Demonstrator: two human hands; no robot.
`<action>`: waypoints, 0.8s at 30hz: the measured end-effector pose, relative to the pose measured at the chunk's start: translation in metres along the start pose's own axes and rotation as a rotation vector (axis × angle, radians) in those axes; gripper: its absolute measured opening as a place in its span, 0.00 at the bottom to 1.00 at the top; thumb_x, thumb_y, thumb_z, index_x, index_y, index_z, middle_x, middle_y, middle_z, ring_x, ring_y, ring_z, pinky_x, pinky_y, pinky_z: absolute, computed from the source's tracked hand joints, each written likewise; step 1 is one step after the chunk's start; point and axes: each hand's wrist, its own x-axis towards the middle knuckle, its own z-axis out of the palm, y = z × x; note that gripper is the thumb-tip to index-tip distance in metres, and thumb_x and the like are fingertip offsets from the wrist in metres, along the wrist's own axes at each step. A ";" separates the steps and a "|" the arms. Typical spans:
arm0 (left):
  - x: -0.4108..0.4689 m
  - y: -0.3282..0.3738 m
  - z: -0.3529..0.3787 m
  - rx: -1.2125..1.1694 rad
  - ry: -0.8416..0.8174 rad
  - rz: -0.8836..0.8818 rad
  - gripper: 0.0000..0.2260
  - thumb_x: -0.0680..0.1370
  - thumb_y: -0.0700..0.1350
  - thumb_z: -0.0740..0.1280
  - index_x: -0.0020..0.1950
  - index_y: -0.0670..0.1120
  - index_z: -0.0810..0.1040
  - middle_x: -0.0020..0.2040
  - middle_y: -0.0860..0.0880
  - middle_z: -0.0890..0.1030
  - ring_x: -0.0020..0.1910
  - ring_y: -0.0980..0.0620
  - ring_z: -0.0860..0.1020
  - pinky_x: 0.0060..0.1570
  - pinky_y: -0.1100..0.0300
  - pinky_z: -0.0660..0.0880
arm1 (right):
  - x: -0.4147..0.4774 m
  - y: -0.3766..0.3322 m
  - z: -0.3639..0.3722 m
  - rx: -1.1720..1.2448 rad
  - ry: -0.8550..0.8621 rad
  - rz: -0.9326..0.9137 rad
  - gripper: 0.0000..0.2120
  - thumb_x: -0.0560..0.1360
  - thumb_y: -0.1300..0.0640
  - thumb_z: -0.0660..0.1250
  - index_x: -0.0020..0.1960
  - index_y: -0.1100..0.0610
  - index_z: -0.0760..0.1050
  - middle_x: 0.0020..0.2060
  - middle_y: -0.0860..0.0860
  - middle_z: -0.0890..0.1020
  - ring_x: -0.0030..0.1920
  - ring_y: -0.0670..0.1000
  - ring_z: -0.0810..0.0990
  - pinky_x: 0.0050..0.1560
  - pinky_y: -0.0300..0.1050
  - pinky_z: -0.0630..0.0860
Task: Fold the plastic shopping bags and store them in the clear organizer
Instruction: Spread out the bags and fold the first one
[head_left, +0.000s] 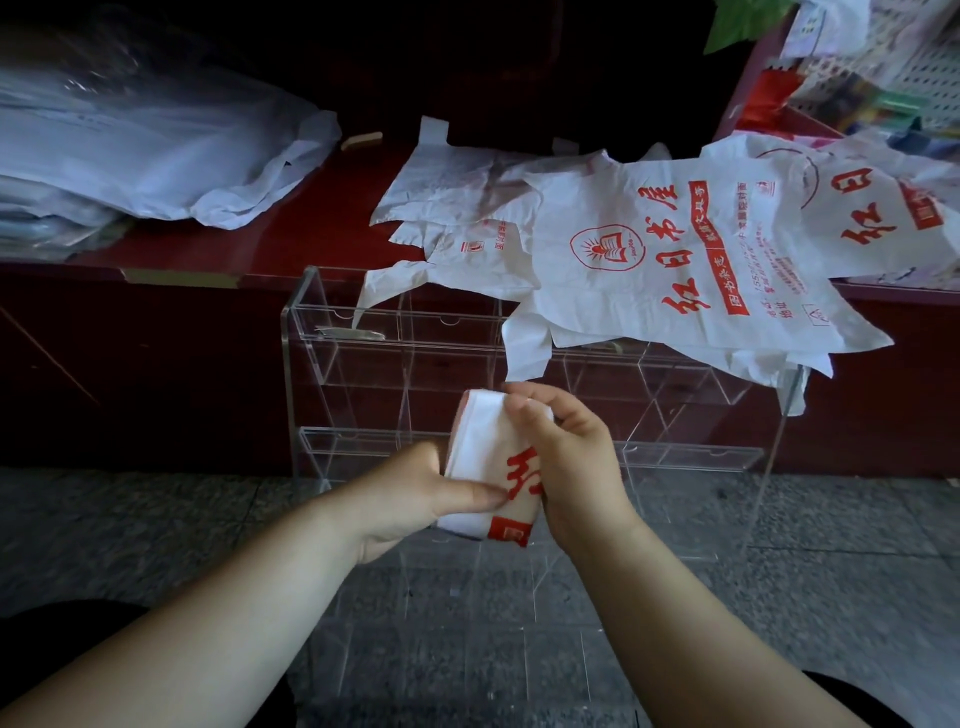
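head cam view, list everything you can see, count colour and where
folded bag: one, white with red print, held between both hands in front of the organizer
clear organizer: one, transparent, standing on the floor against the red counter
flat bags: several, exact count unclear, white with red print, spread on the counter and hanging over the organizer's top
plastic pile: one heap, whitish and clear, on the counter at far left
red counter: one, dark red, across the back
floor: grey speckled tiles, below
left hand: one, gripping the folded bag's left side
right hand: one, gripping its right side
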 end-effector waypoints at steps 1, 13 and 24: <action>0.000 -0.001 0.001 0.001 0.015 -0.013 0.06 0.72 0.34 0.68 0.46 0.43 0.79 0.41 0.47 0.84 0.41 0.53 0.82 0.45 0.62 0.78 | 0.001 0.000 -0.001 0.016 0.032 0.000 0.11 0.75 0.63 0.64 0.38 0.51 0.78 0.30 0.47 0.79 0.31 0.44 0.77 0.33 0.38 0.75; -0.003 0.010 -0.017 0.054 0.284 0.089 0.05 0.73 0.36 0.67 0.43 0.45 0.78 0.33 0.53 0.83 0.36 0.57 0.81 0.40 0.66 0.77 | 0.003 -0.003 -0.008 -0.468 -0.078 -0.174 0.10 0.76 0.58 0.62 0.39 0.64 0.73 0.26 0.47 0.71 0.27 0.45 0.70 0.26 0.36 0.67; 0.011 0.005 0.006 0.114 0.901 0.452 0.16 0.79 0.47 0.58 0.31 0.44 0.67 0.24 0.50 0.67 0.22 0.55 0.66 0.19 0.68 0.60 | -0.003 0.010 0.008 -0.244 0.077 -0.230 0.17 0.78 0.57 0.58 0.30 0.53 0.66 0.22 0.44 0.68 0.26 0.46 0.66 0.22 0.34 0.62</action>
